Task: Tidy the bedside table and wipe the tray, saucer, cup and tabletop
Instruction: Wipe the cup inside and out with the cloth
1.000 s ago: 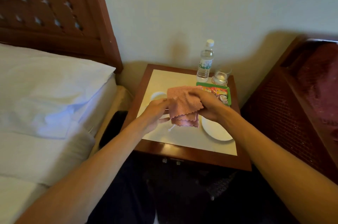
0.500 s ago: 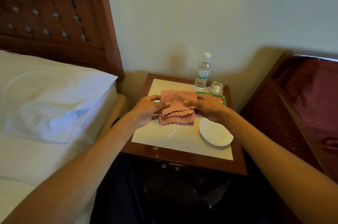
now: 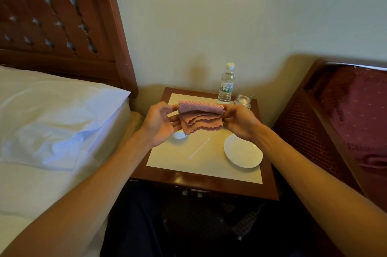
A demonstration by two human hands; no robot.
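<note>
- Head view: a bedside table (image 3: 201,182) of dark red-brown wood stands against a pale wall (image 3: 230,15). Its top is a cream tabletop (image 3: 211,165) framed by the wooden rim.
- A folded pink cloth (image 3: 200,117) is held in the air above the middle of the table. Its scalloped lower edges hang in layers.
- The left hand (image 3: 161,123) pinches the cloth's left end, thumb on top and fingers beneath.
- The right hand (image 3: 240,119) pinches the right end, its fingers curled round the fold.
- A white saucer (image 3: 243,151) lies on the tabletop near the front right, apart from the other things.
- A white cup (image 3: 179,134) sits on the left side, partly hidden behind the left hand and the cloth.
- A thin white stirrer (image 3: 198,148) lies slantwise between cup and saucer.
- At the back right a capped water bottle (image 3: 226,83) stands upright, with a clear glass (image 3: 243,98) just beside it.
- To the left is a bed with a white pillow (image 3: 58,114) under a carved wooden headboard (image 3: 56,17).
- To the right is a wooden chair (image 3: 345,114) with maroon upholstery.
</note>
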